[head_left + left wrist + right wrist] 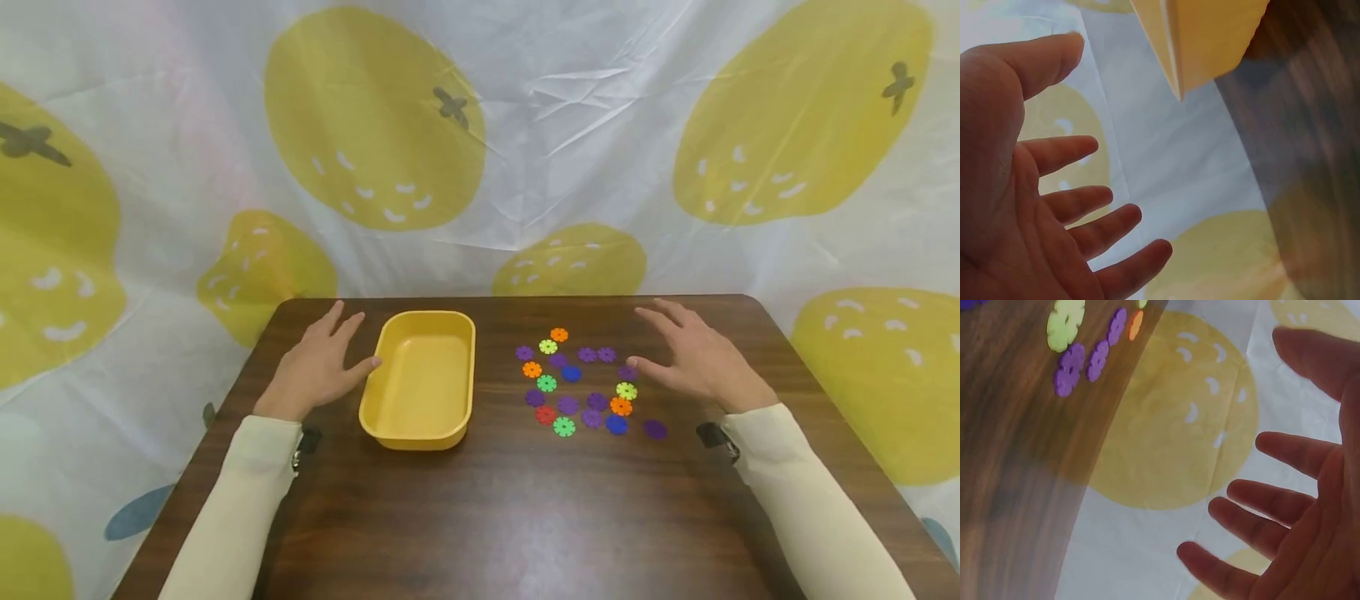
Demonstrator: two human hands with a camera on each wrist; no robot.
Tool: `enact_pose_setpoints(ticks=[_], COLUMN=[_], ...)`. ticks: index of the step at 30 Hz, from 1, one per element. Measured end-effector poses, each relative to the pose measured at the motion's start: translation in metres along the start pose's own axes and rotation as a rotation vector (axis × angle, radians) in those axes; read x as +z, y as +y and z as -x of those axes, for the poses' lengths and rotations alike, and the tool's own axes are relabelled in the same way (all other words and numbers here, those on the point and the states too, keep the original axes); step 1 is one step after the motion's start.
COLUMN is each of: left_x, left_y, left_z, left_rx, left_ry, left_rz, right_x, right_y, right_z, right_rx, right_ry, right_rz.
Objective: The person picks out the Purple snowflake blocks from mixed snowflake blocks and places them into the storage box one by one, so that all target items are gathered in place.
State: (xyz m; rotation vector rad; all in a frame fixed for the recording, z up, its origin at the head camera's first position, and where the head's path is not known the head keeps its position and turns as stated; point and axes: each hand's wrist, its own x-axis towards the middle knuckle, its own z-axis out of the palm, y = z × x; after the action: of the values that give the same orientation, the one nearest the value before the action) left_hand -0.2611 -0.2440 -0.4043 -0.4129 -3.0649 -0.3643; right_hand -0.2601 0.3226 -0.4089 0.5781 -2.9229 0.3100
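My left hand (315, 367) hovers beside the left wall of a yellow plastic basin (423, 437), fingers spread and holding nothing. In the left wrist view, a gap separates the hand (1041, 187) from the basin's corner (1204, 44). Over the table's right part is my right hand (697, 358), its fingers apart and its palm bare. Several flat, notched plastic discs lie scattered between the basin and that hand, among them a red disc (546, 415), a green disc (564, 427) and a lime disc (626, 391). The right wrist view has purple discs (1069, 370) away from the fingers (1285, 456).
The dark wooden table (480, 517) has rounded far corners. Behind it hangs a white cloth (570, 125) printed with large yellow fruit. One purple disc (655, 429) lies apart at the group's near right. Each wrist wears a dark strapped device (716, 437).
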Motion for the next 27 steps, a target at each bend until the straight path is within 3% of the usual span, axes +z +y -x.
enact_pose_setpoints(ticks=[8, 16, 21, 27], left_x=[0.008, 0.027, 0.034, 0.043], left_y=[-0.004, -0.013, -0.015, -0.017], left_z=[-0.003, 0.002, 0.004, 0.006], left_rx=[0.028, 0.048, 0.012, -0.037], left_ry=[0.051, 0.039, 0.016, -0.019], left_rz=[0.122, 0.292, 0.401, 0.508], right_x=[0.012, 0.026, 0.035, 0.044], right_y=[0.003, 0.010, 0.016, 0.020], right_z=[0.003, 0.015, 0.019, 0.024], right_rx=[-0.065, -0.114, -0.127, -0.068], right_ry=[0.099, 0.117, 0.123, 0.073], right_rz=[-0.029, -0.122, -0.198, -0.267])
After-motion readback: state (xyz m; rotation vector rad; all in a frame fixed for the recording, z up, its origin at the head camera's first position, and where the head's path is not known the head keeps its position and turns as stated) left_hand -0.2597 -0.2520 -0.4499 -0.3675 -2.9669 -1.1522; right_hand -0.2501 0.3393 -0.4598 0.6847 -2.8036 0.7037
